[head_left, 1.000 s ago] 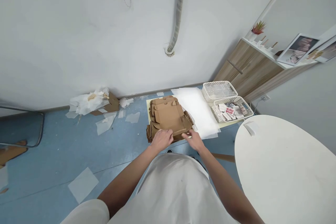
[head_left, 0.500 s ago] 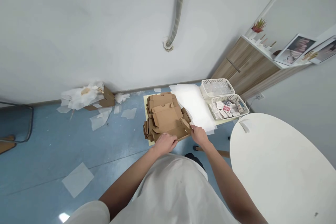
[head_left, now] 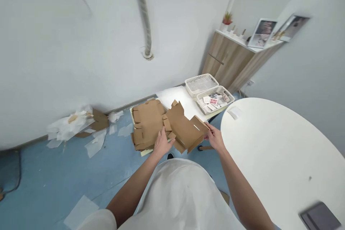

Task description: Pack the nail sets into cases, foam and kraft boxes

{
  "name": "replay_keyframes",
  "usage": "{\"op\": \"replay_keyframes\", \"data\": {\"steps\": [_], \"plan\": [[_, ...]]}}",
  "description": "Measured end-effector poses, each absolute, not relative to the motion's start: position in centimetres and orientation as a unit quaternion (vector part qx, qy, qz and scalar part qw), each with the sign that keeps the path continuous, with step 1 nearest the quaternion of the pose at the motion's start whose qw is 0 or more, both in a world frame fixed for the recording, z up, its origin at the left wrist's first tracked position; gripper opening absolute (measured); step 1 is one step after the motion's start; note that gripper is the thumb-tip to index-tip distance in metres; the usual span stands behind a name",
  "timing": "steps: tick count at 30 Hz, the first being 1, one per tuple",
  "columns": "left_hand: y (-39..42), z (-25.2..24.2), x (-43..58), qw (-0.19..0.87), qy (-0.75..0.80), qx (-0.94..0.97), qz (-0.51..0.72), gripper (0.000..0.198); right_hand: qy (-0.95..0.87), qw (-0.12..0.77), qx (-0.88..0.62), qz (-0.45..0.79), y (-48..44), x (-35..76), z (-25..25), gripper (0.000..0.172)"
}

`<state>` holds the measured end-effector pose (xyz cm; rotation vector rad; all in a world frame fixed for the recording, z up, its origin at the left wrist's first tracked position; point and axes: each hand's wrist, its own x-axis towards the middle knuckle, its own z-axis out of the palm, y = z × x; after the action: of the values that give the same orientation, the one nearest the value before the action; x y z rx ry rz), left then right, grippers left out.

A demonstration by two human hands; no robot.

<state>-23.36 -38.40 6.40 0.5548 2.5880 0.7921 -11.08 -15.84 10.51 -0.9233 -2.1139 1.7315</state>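
Note:
A flattened brown cardboard box point(head_left: 184, 127) is lifted at an angle, its right edge pinched in my right hand point(head_left: 215, 137). Beside it on the left lies a stack of flattened cardboard boxes point(head_left: 149, 120). My left hand point(head_left: 162, 144) rests at the near right edge of that stack, fingers apart, touching cardboard flaps. White sheets point(head_left: 179, 97) lie behind the raised piece, partly covered by it.
Two white baskets point(head_left: 202, 83) stand past the sheets, the nearer holding cards and small packs. A round white table point(head_left: 277, 143) is at the right. Crumpled paper point(head_left: 71, 124) and an open carton point(head_left: 99, 119) lie on the floor at the left.
My right hand has pulled one flattened box off the stack toward the right and raised it. My left hand has opened its fingers. The camera view has turned to the right.

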Motion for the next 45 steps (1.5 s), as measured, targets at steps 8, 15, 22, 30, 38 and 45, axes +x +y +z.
{"op": "replay_keyframes", "data": {"steps": [8, 15, 22, 30, 38, 45], "plan": [[-28.0, 4.5, -17.7, 0.354, 0.827, 0.202, 0.386, 0.088, -0.541, 0.281, -0.391, 0.689, -10.5, 0.5, 12.9, 0.039], [-18.5, 3.8, -11.9, 0.507, 0.712, 0.264, 0.409, 0.066, -0.319, 0.421, -0.441, 0.725, -8.5, 10.7, 10.4, 0.021], [-13.2, 1.9, -5.0, 0.519, 0.728, 0.318, 0.316, 0.053, -0.153, 0.472, -0.473, 0.728, -9.9, 16.2, 6.5, 0.016], [-12.0, -0.1, -4.5, 0.494, 0.744, 0.351, 0.282, 0.031, -0.109, 0.499, -0.510, 0.692, -11.2, 16.8, 3.5, 0.015], [-9.4, 0.6, -6.8, 0.439, 0.748, 0.393, 0.305, 0.015, -0.157, 0.525, -0.623, 0.558, -10.8, 16.6, 2.4, 0.027], [-7.9, 0.8, -8.4, 0.456, 0.716, 0.411, 0.331, 0.021, -0.223, 0.459, -0.736, 0.444, -11.1, 15.6, 1.0, 0.055]]}}
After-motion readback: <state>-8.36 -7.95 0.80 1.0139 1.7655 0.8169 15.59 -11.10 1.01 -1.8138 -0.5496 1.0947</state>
